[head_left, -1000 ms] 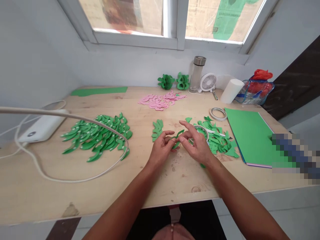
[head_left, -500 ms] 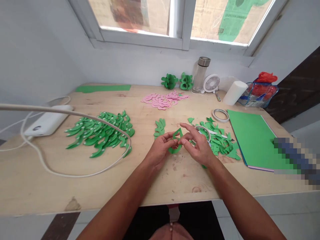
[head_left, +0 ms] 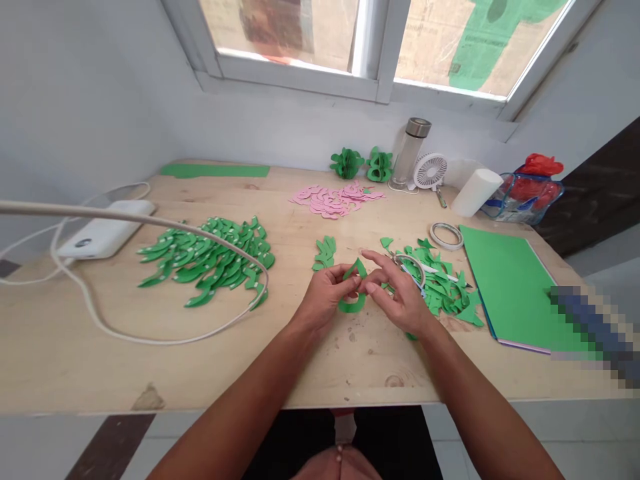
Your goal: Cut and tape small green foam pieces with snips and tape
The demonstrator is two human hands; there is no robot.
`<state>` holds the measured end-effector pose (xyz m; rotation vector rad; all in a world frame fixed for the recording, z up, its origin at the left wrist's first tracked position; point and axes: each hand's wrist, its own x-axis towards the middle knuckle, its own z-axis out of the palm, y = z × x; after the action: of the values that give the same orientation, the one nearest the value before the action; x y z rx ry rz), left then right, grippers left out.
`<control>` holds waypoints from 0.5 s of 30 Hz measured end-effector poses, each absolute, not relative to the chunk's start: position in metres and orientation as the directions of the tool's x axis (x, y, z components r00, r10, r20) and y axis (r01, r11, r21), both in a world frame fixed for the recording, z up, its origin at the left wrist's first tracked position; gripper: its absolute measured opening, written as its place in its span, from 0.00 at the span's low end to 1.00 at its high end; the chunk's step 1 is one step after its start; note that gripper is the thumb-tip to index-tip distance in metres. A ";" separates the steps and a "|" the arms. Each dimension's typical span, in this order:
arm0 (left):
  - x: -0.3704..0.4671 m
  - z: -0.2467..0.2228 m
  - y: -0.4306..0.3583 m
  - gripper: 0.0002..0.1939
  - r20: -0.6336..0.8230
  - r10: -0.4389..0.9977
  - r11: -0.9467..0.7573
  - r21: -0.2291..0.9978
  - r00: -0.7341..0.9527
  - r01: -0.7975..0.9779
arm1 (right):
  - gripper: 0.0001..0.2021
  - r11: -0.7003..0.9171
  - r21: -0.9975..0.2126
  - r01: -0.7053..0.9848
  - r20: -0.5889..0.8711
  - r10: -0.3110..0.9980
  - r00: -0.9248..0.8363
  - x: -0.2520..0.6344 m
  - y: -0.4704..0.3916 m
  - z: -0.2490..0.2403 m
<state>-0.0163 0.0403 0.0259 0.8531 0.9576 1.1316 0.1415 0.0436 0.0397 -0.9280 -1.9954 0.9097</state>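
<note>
A curved green paper cutout (head_left: pixel 353 306) is held a little above the table, bent into a loop. My left hand (head_left: pixel 325 293) pinches it between thumb and fingers from the left. On its right side my right hand (head_left: pixel 397 297) has thumb and a fingertip closed at the paper's edge, with the index finger stretched out above. Just beyond my left hand lies a small pile of green cutouts (head_left: pixel 325 252). Beside my right hand are green paper scraps (head_left: pixel 445 287) with a roll of tape (head_left: pixel 417 268) on them, partly hidden by the hand.
Green pieces with white patches (head_left: pixel 215 260) lie left under a hanging cable (head_left: pixel 165 233). Pink cutouts (head_left: pixel 333 202) lie behind, near two green paper balls (head_left: pixel 347 163), a bottle (head_left: pixel 407 153) and a fan (head_left: pixel 430 171). Green sheets (head_left: pixel 515 287) lie right; a power bank (head_left: pixel 107 230) sits left.
The camera view has shifted slightly. The cutout between my hands looks more bent into a loop, its upper end curling over. Both hands stay in nearly the same place.
</note>
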 end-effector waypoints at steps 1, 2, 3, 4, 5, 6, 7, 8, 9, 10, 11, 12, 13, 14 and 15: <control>-0.016 0.025 0.040 0.10 -0.156 0.981 0.183 0.935 0.112 -0.305 | 0.24 0.481 -0.825 0.296 0.315 0.827 -0.466 0.141 0.044 0.039; -0.016 0.024 0.041 0.08 -0.124 0.990 0.138 0.956 0.070 -0.258 | 0.24 0.474 -0.830 0.293 0.309 0.830 -0.465 0.142 0.044 0.039; -0.015 0.023 0.041 0.07 -0.079 0.997 0.082 0.977 0.023 -0.194 | 0.24 0.463 -0.837 0.292 0.302 0.835 -0.460 0.142 0.044 0.039; -0.015 0.022 0.041 0.06 -0.021 0.999 0.018 0.993 -0.025 -0.114 | 0.24 0.453 -0.844 0.288 0.297 0.841 -0.452 0.142 0.045 0.038; -0.016 0.022 0.041 0.05 0.045 0.997 -0.047 0.999 -0.065 -0.020 | 0.23 0.441 -0.853 0.278 0.295 0.847 -0.442 0.142 0.045 0.038; -0.016 0.021 0.041 0.05 0.114 0.989 -0.107 0.991 -0.091 0.082 | 0.21 0.430 -0.864 0.262 0.295 0.853 -0.430 0.142 0.046 0.037; -0.016 0.021 0.041 0.06 0.181 0.978 -0.160 0.970 -0.107 0.182 | 0.20 0.419 -0.876 0.240 0.297 0.859 -0.417 0.142 0.046 0.037; -0.017 0.021 0.040 0.06 0.241 0.964 -0.203 0.941 -0.114 0.271 | 0.18 0.406 -0.888 0.217 0.297 0.866 -0.403 0.142 0.047 0.037; -0.018 0.021 0.040 0.07 0.292 0.950 -0.238 0.909 -0.115 0.343 | 0.17 0.390 -0.900 0.195 0.295 0.873 -0.389 0.142 0.047 0.036; -0.018 0.021 0.039 0.07 0.331 0.937 -0.263 0.880 -0.114 0.395 | 0.15 0.371 -0.911 0.177 0.287 0.882 -0.373 0.142 0.048 0.036; -0.018 0.021 0.039 0.08 0.357 0.927 -0.279 0.861 -0.114 0.426 | 0.14 0.350 -0.923 0.160 0.276 0.893 -0.356 0.142 0.048 0.036; -0.018 0.021 0.039 0.08 0.370 0.922 -0.286 0.852 -0.118 0.439 | 0.13 0.327 -0.934 0.145 0.264 0.903 -0.338 0.142 0.049 0.036; -0.018 0.021 0.039 0.08 0.366 0.922 -0.282 0.855 -0.122 0.435 | 0.12 0.305 -0.943 0.129 0.252 0.913 -0.321 0.141 0.049 0.036; -0.018 0.021 0.039 0.08 0.346 0.930 -0.268 0.872 -0.127 0.410 | 0.11 0.285 -0.952 0.115 0.239 0.922 -0.305 0.141 0.050 0.035; -0.018 0.020 0.040 0.08 0.310 0.941 -0.246 0.900 -0.133 0.359 | 0.10 0.265 -0.959 0.103 0.226 0.930 -0.290 0.141 0.050 0.035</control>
<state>-0.0182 0.0402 0.0202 1.5959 1.4633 1.3877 0.1406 0.0499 0.0352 -0.9724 -1.6264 1.1427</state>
